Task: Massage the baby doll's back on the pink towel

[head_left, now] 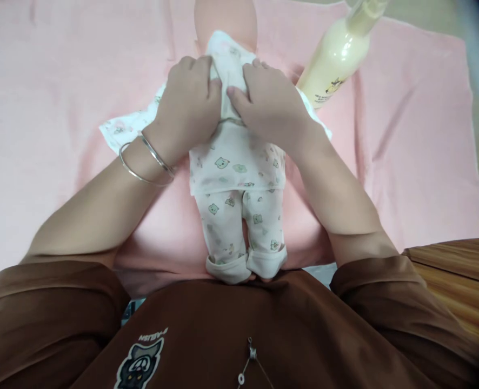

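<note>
A bald baby doll (226,16) lies lengthwise in front of me, its head at the far end. It wears a white printed top (239,156) and matching trousers (225,229) with turned-up cuffs. My left hand (191,100), with bangles on the wrist, is closed on the left side of the top near the neck. On the other side my right hand (274,102) is closed on the same cloth, thumb pointing inward. Between the hands the cloth is bunched and raised against the doll's head. The fingertips are mostly hidden. Both sleeves spread out sideways past my wrists.
A pink blanket (421,162) lies under the doll. Close to my right hand, a pale yellow pump bottle (337,54) lies or leans on the blanket; I cannot tell which. A brown wooden surface (462,275) shows at the lower right.
</note>
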Tool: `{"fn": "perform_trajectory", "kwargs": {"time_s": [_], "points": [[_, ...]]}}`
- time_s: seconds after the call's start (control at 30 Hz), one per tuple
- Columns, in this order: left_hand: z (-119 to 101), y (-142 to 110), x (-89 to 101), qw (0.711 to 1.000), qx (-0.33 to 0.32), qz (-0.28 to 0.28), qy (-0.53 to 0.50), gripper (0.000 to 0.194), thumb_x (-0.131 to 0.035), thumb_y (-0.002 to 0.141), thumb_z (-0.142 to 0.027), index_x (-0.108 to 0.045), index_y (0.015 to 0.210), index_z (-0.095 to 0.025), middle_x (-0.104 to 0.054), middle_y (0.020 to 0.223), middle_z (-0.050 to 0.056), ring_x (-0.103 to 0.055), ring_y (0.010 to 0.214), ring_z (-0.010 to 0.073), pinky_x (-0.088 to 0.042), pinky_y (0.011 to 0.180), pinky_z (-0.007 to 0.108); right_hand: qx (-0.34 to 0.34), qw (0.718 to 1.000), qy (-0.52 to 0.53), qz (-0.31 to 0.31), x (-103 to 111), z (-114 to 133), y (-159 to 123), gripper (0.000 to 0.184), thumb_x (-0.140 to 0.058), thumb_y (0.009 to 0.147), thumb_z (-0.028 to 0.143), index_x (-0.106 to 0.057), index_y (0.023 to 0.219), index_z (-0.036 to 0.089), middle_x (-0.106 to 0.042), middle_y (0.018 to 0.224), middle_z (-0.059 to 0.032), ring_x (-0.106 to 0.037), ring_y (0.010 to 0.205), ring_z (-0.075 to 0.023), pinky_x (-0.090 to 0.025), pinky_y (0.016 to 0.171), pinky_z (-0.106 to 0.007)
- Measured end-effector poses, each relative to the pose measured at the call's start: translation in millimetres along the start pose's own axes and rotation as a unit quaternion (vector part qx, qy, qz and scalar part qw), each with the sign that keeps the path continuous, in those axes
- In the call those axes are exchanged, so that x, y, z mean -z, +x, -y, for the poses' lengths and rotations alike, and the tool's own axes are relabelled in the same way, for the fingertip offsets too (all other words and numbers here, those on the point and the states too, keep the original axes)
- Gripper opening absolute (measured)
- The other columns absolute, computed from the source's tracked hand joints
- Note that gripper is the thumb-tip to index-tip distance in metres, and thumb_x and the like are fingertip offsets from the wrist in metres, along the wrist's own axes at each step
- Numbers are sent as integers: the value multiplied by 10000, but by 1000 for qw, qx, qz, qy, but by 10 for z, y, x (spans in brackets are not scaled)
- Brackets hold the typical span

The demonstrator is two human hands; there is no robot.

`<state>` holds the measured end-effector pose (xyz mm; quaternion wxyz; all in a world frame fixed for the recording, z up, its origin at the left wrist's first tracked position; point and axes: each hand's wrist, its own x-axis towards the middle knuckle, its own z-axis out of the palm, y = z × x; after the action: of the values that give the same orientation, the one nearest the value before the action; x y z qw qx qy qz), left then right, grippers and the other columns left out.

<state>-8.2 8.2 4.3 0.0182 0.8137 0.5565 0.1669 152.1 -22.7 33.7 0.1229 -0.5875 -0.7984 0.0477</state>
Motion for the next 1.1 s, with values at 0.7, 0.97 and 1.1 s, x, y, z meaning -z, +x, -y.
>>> {"fn": "perform_trajectory", "kwargs": {"time_s": [0.7, 0.97, 1.1], "points": [[-86, -70, 85, 1000, -18, -4, -22, 255, -522, 867, -5, -592, 1021, -195, -591, 1108, 187, -565, 1125, 421, -473, 1030, 525, -25, 993, 112, 0, -132, -328, 200, 571, -185, 1051, 617, -554, 1320, 276, -665, 1334, -118, -595, 1254, -330, -459, 1053, -495], [178, 96, -85, 994, 45, -23, -98, 143, -438, 1030, -173, -580, 1032, -187, -635, 994, 170, -604, 1014, 379, -493, 908, 494, 13, 999, 14, -27, -41, 54, -57, 391, -261, 1017, 365, -581, 1231, 299, -652, 1313, -110, -535, 1223, -333, -412, 1075, -502], [108, 56, -89, 998, 16, -26, -51, 165, -464, 952, -136, -549, 945, -277, -579, 911, 125, -566, 967, 387, -484, 867, 508, 17, 999, 39, -26, -134, -157, 73, 408, -211, 1052, 476, -566, 1187, 325, -675, 1279, -71, -574, 1192, -280, -466, 1030, -444]]}}
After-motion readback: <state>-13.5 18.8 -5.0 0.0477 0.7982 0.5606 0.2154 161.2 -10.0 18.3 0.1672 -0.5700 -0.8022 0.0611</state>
